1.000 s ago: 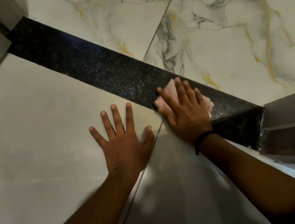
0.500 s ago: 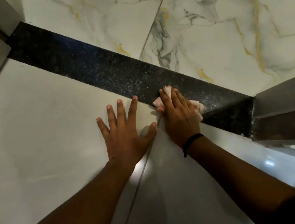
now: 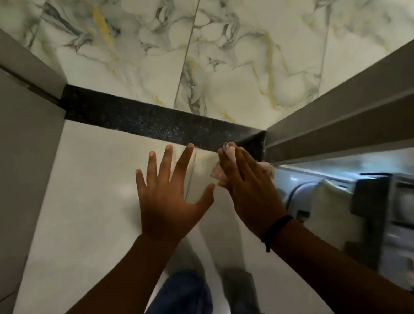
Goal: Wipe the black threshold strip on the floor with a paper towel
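Running diagonally from the upper left of the frame down to the centre right, the black threshold strip (image 3: 155, 123) separates the veined marble floor (image 3: 248, 38) in the upper half from the plain pale tile (image 3: 74, 196) in the lower left. Note that its speckled surface shows pale flecks along the whole visible length; whether these are dust or the stone's own grain cannot be told, so you cannot read from the surface which part has been wiped. Treat the long upper-left run, up to the grey door frame (image 3: 5, 68) at the left edge, as work possibly outstanding. At the right, a second grey frame (image 3: 357, 108) meets the strip's lower end, and this corner is where the work is now. Your right hand (image 3: 253, 193), at centre right, lies with its fingers extended and close together, pressing the paper towel (image 3: 230, 152) flat beneath them; the crumpled towel shows at the fingertips and along the thumb side, and it sits at the strip's lower-right end, partly over the pale tile beside it. Your left hand (image 3: 169, 199), at centre, is spread wide with fingers splayed over the pale tile and holds nothing; its index fingertip reaches the near edge of the strip. Judged from this, the wipe is in progress at the right-hand corner, and the task is not yet shown complete.
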